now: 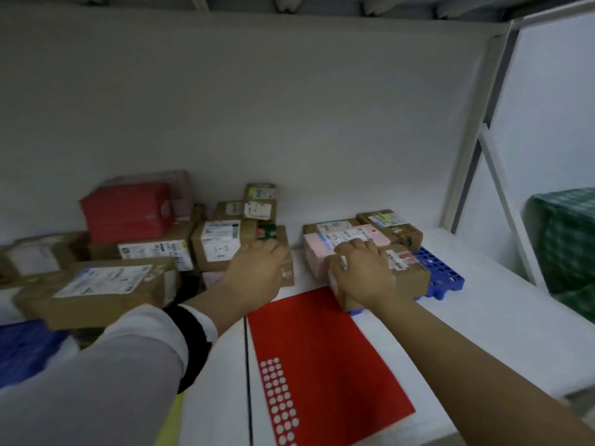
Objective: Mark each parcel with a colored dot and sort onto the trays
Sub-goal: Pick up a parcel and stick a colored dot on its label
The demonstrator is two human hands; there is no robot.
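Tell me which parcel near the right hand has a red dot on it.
The pink parcel behind the right hand; the parcels around it are brown cardboard.

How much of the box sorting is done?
Done: several parcels sit on the blue tray, the pink parcel showing a red dot. In hand: the right hand rests on the front brown box there, while the left hand reaches into the pile. Left: that pile of parcels beside the tray.

Blue tray (442, 273) partly hidden under parcel (410, 278)

Cardbd parcel (410, 280), blue plastic tray (442, 272)
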